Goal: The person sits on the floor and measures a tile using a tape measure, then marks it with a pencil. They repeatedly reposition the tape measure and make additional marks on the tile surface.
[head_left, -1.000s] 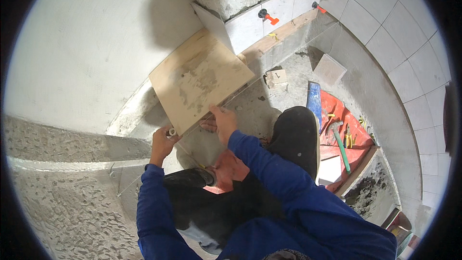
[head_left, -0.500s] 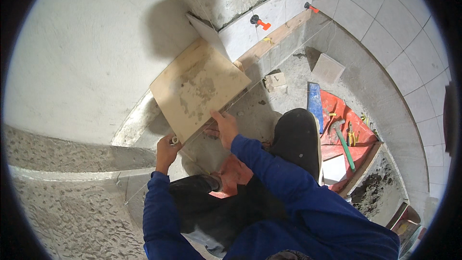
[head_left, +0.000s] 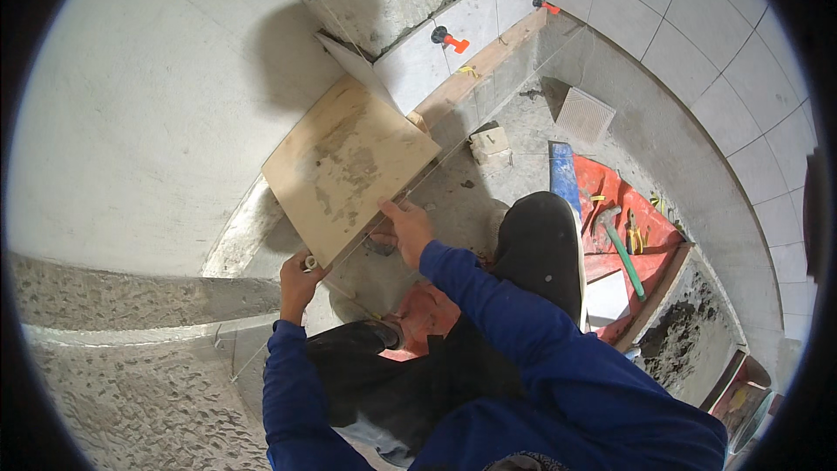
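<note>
From the head view, the left arm reaches up from the lower edge in a blue sleeve, nearly straight, its wrist below the near corner of a beige panel (head_left: pixel 370 144); the left hand (head_left: pixel 297 292) is curled closed at that corner, with a small pale ring (head_left: pixel 310 262) caught among its fingers, and how firmly it also grips the panel I cannot tell; the right arm slants in from the lower right, elbow out, and the right hand (head_left: pixel 411 234) pinches the panel's near right edge, thumb laid on top, the other fingers bent below and partly hidden; the panel, square and blotched with grey, lies tilted ahead of both hands, beside the pale wall, its far corner close to a row of white tiles (head_left: pixel 414 70).

At the lower right, a wood-edged trough (head_left: pixel 660 295) holds dark, lumpy mortar (head_left: pixel 684 340); just below it, near the rim of the view, stands a smaller container (head_left: pixel 757 423) whose contents are too unclear to name; left of the trough a red sheet (head_left: pixel 602 249) bears a green-handled hammer (head_left: pixel 625 257), yellow-handled pliers (head_left: pixel 634 235) and a white piece (head_left: pixel 606 299).
</note>
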The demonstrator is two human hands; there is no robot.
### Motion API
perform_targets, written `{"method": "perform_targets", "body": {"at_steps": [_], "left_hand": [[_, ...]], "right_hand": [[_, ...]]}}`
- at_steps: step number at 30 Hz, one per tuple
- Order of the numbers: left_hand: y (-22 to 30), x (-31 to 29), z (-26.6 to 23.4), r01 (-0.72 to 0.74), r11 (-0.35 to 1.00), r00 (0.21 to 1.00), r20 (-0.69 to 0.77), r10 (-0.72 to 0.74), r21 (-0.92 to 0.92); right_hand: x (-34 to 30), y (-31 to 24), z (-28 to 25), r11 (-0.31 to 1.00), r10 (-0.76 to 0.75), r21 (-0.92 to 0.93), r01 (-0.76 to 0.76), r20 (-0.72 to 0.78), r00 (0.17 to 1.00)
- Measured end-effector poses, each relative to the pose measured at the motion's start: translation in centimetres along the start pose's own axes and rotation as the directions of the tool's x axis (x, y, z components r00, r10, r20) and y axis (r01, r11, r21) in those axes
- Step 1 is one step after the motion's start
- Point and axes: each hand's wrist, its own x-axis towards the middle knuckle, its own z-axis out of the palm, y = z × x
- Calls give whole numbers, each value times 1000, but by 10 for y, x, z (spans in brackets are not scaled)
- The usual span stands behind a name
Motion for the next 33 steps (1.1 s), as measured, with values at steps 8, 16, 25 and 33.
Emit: {"method": "perform_targets", "body": {"at_steps": [8, 16, 25, 33], "left_hand": [[4, -3, -3, 85, 996, 996, 41, -84, -13], [5, -6, -2, 78, 992, 997, 34, -75, -96], [8, -6, 1, 69, 991, 998, 19, -68, -113], [-4, -7, -3, 79, 991, 992, 105, -67, -111]], "right_hand": [[-2, -1, -7, 993, 96, -77, -93, 46, 994], [-6, 3, -17, 946, 127, -318, -69, 164, 978], [-13, -1, -42, 650, 108, -747, 137, 270, 957], [-39, 6, -83, -318, 349, -859, 401, 287, 892]]}}
